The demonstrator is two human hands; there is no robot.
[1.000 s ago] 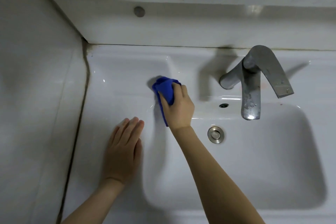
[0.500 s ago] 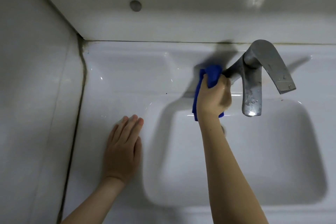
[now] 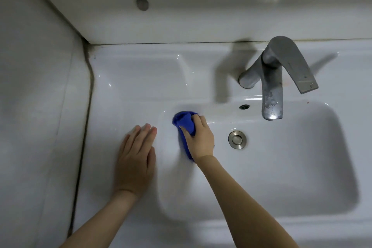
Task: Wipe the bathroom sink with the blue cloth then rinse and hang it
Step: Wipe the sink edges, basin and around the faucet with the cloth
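Wiping stroke, left wall of the sink (image 3: 291, 167): right hand (image 3: 201, 139) grips the bunched blue cloth (image 3: 184, 122) against it; left hand (image 3: 136, 157) rests flat, fingers straight, on its rim. Firm overlapping passes toward the drain (image 3: 237, 139) would likely clean best.

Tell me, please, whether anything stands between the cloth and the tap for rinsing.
Nothing visible does. The right hand grips the cloth at the basin's left wall; only open basin, with the drain in its floor, lies between it and the tap.
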